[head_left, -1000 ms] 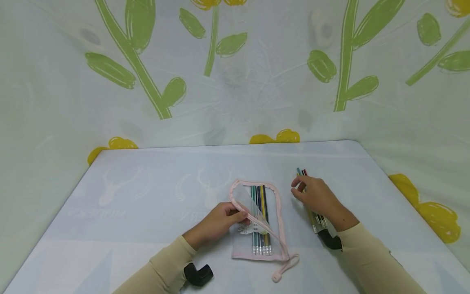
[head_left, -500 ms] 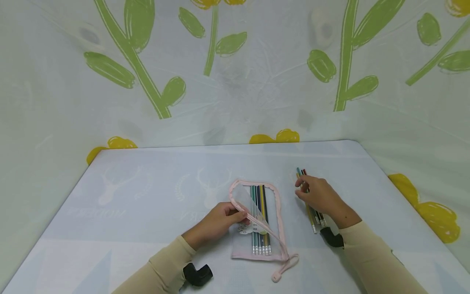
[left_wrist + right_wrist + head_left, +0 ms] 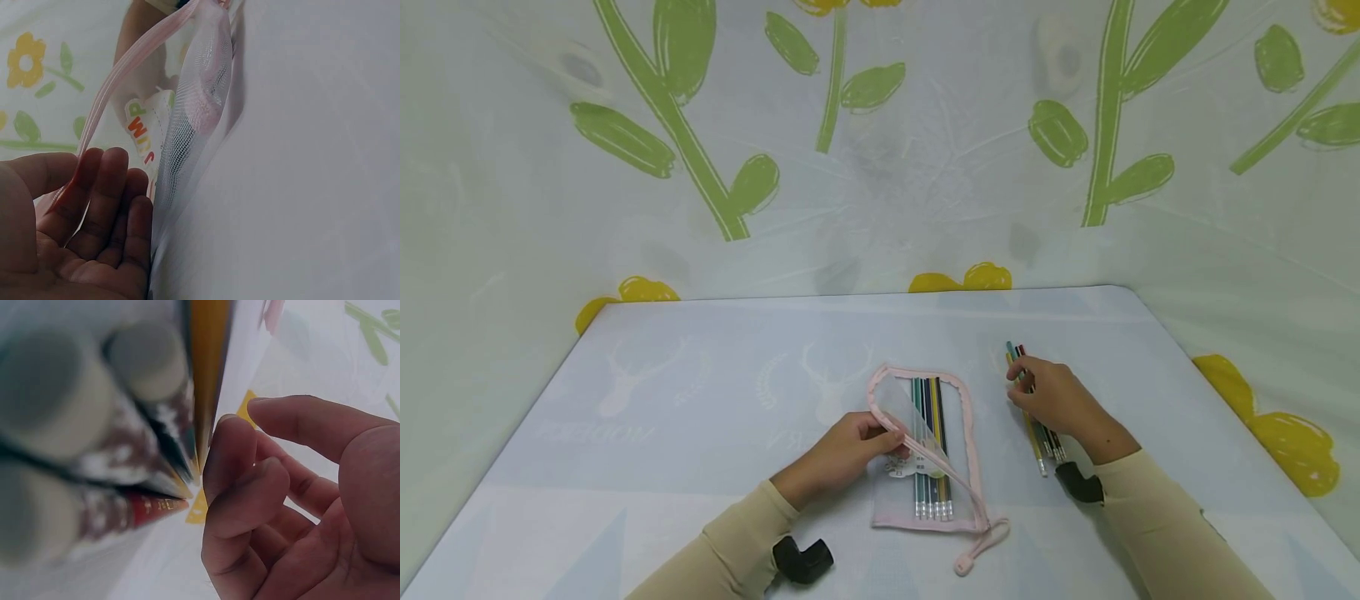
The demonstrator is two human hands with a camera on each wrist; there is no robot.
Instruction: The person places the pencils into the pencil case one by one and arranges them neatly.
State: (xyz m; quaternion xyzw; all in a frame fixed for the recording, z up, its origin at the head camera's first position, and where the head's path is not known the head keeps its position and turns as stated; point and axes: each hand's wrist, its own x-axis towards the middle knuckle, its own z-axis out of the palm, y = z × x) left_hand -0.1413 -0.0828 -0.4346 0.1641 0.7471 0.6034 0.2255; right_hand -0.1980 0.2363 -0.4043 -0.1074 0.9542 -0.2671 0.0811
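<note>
My left hand [image 3: 857, 450] pinches the pink zip edge of a clear mesh pencil pouch [image 3: 891, 504] between thumb and index finger, lifting its upper flap. In the left wrist view this pink edge [image 3: 125, 69] runs up from the fingers. Several pencils [image 3: 942, 408] lie side by side in the pouch, eraser ends toward me. To the right, my right hand [image 3: 1054, 400] hovers low over a loose bunch of pencils [image 3: 1051, 442], hiding their middles. In the right wrist view its fingers are loosely bent beside a yellow pencil [image 3: 209, 356], with nothing between thumb and index finger.
The pouch's pink wrist strap [image 3: 981, 546] trails off its near right corner. A pale table [image 3: 700, 467] carries everything, its far edge against a white flowered curtain [image 3: 925, 200]. Black wrist mounts [image 3: 802, 560] show at both sleeves.
My right hand has shifted slightly right over the loose pencils, and the yellow pencil's eraser end has shifted slightly right. The left hand and pouch have stayed in place.
</note>
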